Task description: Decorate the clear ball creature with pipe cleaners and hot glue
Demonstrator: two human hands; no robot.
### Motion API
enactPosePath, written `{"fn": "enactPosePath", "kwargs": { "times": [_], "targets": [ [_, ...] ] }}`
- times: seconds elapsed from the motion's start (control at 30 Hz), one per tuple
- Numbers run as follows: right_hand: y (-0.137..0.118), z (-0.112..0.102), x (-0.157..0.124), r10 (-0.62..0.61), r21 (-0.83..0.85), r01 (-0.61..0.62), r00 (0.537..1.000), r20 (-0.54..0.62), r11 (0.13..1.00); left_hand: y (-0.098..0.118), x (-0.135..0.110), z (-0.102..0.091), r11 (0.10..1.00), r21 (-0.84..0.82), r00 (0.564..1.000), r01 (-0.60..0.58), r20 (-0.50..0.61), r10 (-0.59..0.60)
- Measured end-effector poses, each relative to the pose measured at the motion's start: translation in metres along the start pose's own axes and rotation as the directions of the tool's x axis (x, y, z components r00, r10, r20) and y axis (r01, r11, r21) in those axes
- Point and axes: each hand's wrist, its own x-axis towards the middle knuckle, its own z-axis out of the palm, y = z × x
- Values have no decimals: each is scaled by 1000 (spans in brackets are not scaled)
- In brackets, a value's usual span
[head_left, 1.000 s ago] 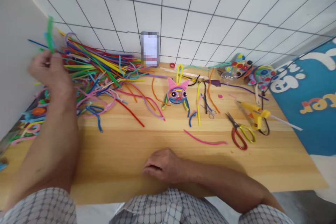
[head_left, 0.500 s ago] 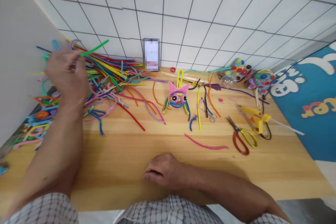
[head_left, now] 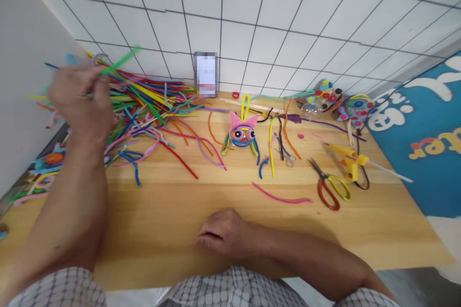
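Observation:
My left hand (head_left: 81,98) is raised over the heap of coloured pipe cleaners (head_left: 151,93), its fingers closed on a green pipe cleaner (head_left: 123,60) that sticks out up and to the right. My right hand (head_left: 226,231) rests on the table near the front edge, curled into a loose fist with nothing showing in it. Beyond it sits a small pipe-cleaner figure (head_left: 243,135) with pink ears, large eyes and a yellow loop on top. One pink pipe cleaner (head_left: 281,197) lies between the figure and my right forearm.
To the right are scissors (head_left: 328,187) and a yellow glue gun (head_left: 347,158). Two decorated figures (head_left: 326,96) stand at the back right. A phone (head_left: 206,74) leans on the tiled wall. Loose pipe cleaners (head_left: 272,148) lie around the middle figure.
My left hand has shifted slightly left with the green pipe cleaner, which is now blurred. My right hand stays in place. The whole view has moved a little.

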Motion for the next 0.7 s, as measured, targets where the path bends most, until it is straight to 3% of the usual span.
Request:
{"fn": "enactPosePath", "kwargs": {
  "times": [0.1,0.23,0.37,0.43,0.7],
  "targets": [
    [0,0,0,-12,12,12,1000,-12,1000,8,-13,12,973,4,964,-231,135,229],
    [-1,-1,1,-25,14,26,1000,-19,1000,5,-21,24,948,-83,903,-306,290,317],
    [-2,-3,2,-17,2,17,1000,-5,1000,2,-23,31,922,-159,800,-353,459,386],
    [-2,-3,2,-14,-2,14,1000,-5,1000,-1,-21,34,926,-114,775,-361,516,365],
    [-4,-6,2,18,6,-18,999,40,1000,-19,-12,31,946,181,758,-268,645,91]
  ]
}}
